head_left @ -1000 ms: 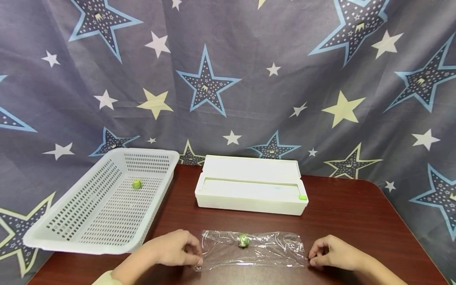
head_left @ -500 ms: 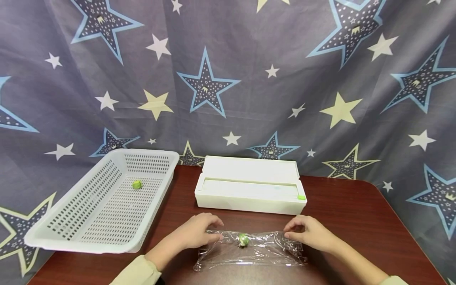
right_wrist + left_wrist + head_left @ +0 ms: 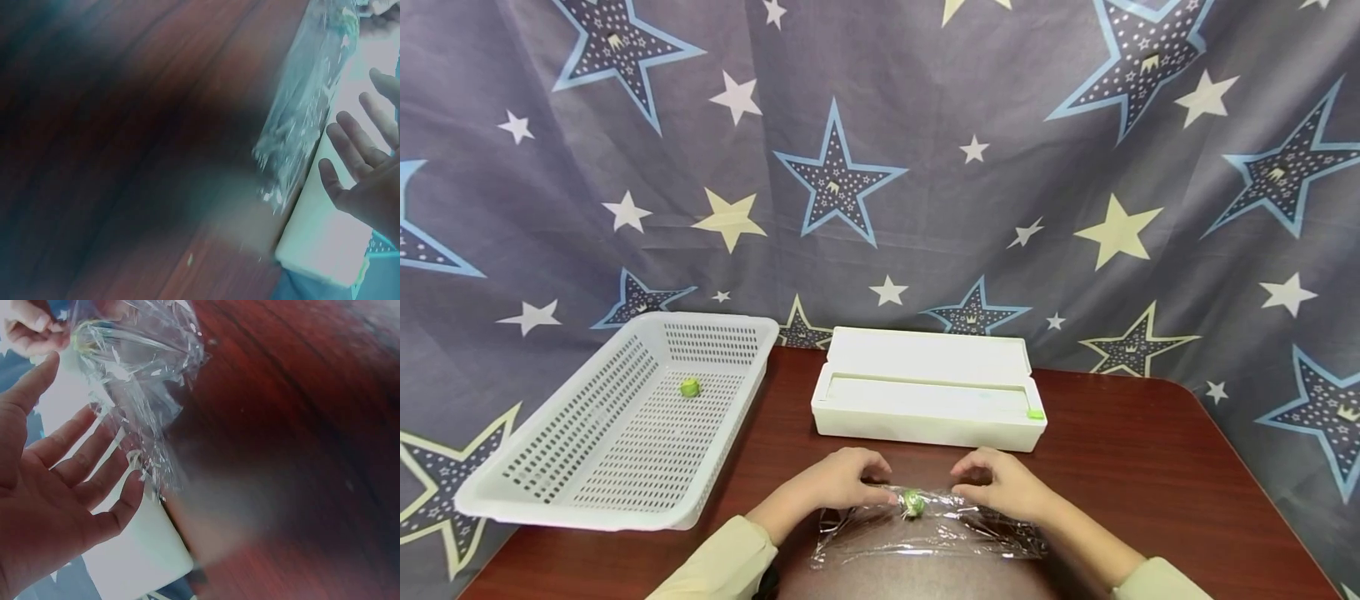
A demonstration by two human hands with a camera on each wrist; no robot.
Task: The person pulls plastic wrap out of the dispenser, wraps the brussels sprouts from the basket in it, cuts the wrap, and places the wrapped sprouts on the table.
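A sheet of clear cling film point(image 3: 925, 533) lies crinkled on the table, with a small round green piece point(image 3: 913, 503), like a Brussels sprout, at its far edge. My left hand point(image 3: 850, 481) is just left of the green piece, thumb near the film's far edge, fingers relaxed and apart. My right hand point(image 3: 1003, 486) mirrors it on the other side, thumb at the same edge. Both wrist views show spread fingers around the film, with no clear pinch. Whether the fingertips touch the film is hard to tell.
Behind the hands stands a white cling film box point(image 3: 928, 425) with its lid raised and a green slider point(image 3: 1035, 414). To the left is a white perforated basket point(image 3: 580, 518) holding another green piece point(image 3: 689, 387). A starry curtain point(image 3: 925, 192) hangs behind the brown table point(image 3: 1120, 467).
Both hands have left the film's side ends, moved to its far edge, then inward toward the green piece. The film's far corners have drawn inward. The green piece stays in place.
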